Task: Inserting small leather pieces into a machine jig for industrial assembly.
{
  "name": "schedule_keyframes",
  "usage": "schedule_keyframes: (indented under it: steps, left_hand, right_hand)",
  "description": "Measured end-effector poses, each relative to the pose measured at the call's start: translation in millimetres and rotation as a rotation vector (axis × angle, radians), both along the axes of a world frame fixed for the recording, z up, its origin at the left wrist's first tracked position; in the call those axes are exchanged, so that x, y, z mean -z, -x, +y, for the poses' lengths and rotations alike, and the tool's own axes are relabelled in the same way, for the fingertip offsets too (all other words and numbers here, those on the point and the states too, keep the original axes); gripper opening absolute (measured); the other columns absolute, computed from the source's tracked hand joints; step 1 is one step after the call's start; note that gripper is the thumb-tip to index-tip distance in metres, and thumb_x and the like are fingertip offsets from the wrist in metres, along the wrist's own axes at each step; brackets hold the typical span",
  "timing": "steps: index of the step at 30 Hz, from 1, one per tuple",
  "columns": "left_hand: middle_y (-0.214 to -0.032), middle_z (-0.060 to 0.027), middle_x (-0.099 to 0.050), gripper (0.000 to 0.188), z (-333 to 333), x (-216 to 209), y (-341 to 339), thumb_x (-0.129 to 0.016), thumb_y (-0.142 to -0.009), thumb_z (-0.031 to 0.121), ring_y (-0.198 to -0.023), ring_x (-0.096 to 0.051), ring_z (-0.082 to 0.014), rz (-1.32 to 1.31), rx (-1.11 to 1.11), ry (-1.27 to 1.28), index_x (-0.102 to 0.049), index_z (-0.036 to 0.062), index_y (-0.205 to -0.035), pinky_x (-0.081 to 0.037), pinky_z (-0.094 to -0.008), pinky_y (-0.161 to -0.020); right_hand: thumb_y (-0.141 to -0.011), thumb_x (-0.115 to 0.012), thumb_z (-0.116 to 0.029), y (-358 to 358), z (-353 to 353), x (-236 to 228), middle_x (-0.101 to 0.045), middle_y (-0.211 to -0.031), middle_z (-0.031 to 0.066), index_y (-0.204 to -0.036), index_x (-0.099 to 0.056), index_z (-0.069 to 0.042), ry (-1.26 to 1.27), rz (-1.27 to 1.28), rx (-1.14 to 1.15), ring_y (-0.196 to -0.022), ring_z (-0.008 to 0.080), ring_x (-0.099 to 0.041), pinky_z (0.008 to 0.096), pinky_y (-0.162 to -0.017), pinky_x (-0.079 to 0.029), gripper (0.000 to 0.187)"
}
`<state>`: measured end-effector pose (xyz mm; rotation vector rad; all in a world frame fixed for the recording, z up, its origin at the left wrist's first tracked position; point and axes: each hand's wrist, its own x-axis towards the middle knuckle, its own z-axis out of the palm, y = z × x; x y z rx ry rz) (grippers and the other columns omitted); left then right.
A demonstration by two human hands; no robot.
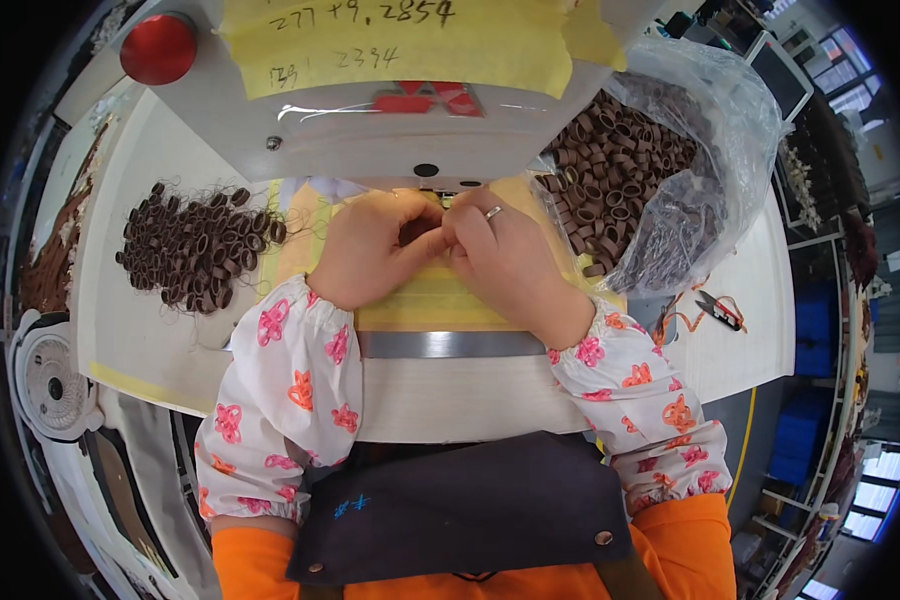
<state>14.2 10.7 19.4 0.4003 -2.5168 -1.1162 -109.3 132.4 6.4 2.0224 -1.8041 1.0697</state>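
Under the head of a white sewing machine [390, 140], my left hand [380, 245] and my right hand [505, 255] meet with their fingertips close together. Both hands have bent, pinched fingers, and whatever lies between them is hidden behind the fingers. A ring sits on a finger of the right hand. To the left lies a pile of small dark brown loops [195, 245] with loose thread ends. On the right, a clear plastic bag [745, 120] lies open, with many similar brown loops [615, 165] in it and spilling at its mouth.
Yellow tape [430, 315] and a metal strip [450, 344] cross the pale table [450, 395] in front of my hands. Thread snips [720, 310] with an orange cord lie at the right. A red button [158, 49] juts from the machine. A white fan [55, 385] stands beyond the table's left side.
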Motion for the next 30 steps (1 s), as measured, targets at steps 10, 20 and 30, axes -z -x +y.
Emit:
schedule_keyframes:
  steps: [10, 20, 30]
  left_hand:
    - [-0.073, -0.0173, -0.059, 0.015, 0.5, 3.3, -2.5, -0.058, -0.077, 0.014, -0.07, -0.058, -0.0348, -0.005, 0.112, 0.003, -0.06, 0.0016, -0.085, -0.045, -0.0393, -0.062]
    - [-0.073, -0.0168, -0.058, 0.015, 5.0, 6.4, -3.1, -0.06, -0.075, 0.011, -0.068, -0.056, -0.0331, -0.002, 0.096, -0.039, -0.057, 0.0002, -0.085, -0.044, -0.038, -0.06]
    - [-0.072, -0.0166, -0.059, 0.016, 14.8, 10.2, 0.3, -0.058, -0.076, 0.018, -0.069, -0.057, -0.0353, 0.078, 0.047, 0.085, -0.058, 0.0028, -0.081, -0.044, -0.0402, -0.06]
  right_hand:
    - [-0.069, -0.055, -0.006, -10.9, 4.1, -4.3, -0.052, -0.084, 0.0124, -0.091, -0.048, -0.001, -0.041, 0.149, 0.015, -0.075, 0.0267, -0.055, 0.0336, -0.063, -0.048, 0.024]
    - [-0.068, -0.055, -0.006, -12.3, 4.6, -6.4, -0.05, -0.083, 0.0127, -0.089, -0.048, -0.001, -0.054, 0.168, 0.027, -0.074, 0.0259, -0.054, 0.0328, -0.063, -0.048, 0.022]
    - [-0.068, -0.054, -0.005, -14.1, 2.8, -3.8, -0.051, -0.085, 0.0129, -0.09, -0.049, 0.0, -0.04, 0.178, 0.032, -0.075, 0.0258, -0.054, 0.0326, -0.064, -0.047, 0.024]
